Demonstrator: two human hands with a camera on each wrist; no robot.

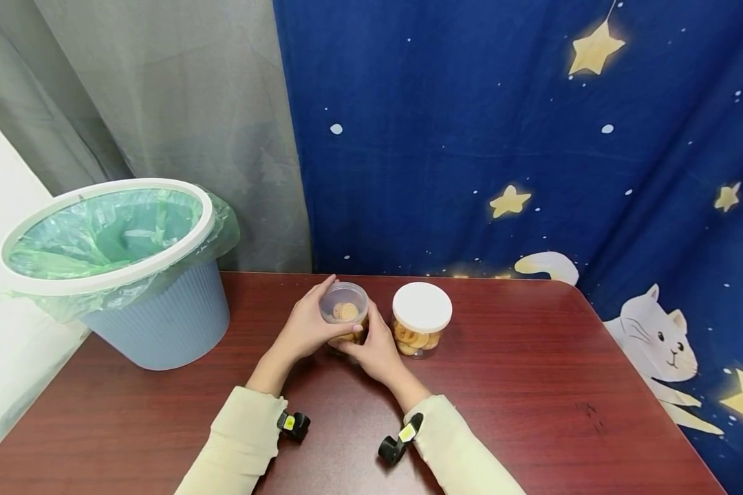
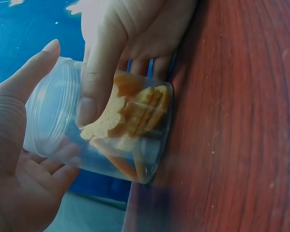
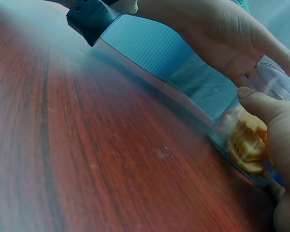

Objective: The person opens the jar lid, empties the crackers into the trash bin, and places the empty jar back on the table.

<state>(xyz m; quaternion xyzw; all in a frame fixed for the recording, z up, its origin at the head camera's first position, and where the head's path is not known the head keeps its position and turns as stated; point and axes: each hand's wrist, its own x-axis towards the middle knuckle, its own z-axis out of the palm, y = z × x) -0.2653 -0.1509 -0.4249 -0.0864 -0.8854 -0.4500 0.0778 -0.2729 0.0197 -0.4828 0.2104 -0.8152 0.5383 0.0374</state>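
Both hands hold a clear plastic jar (image 1: 342, 292) of cookies near the back of the table. The left hand (image 1: 305, 324) curls round its upper left side, thumb across the front near the rim. Lower on the right side, the right hand (image 1: 376, 349) grips the jar wall. Ridged threads show at the jar's top, and no white lid sits on it. Pale cookies (image 2: 142, 111) lie in its lower part in the left wrist view. Just right of the hands stands a second jar with a white lid (image 1: 422, 306) and ring-shaped cookies inside.
A blue ribbed bin (image 1: 167, 323) with a white rim and green liner stands at the table's left. The red-brown wooden table (image 1: 532, 392) runs back to a blue star-patterned curtain (image 1: 446, 137) and a grey curtain (image 1: 217, 137).
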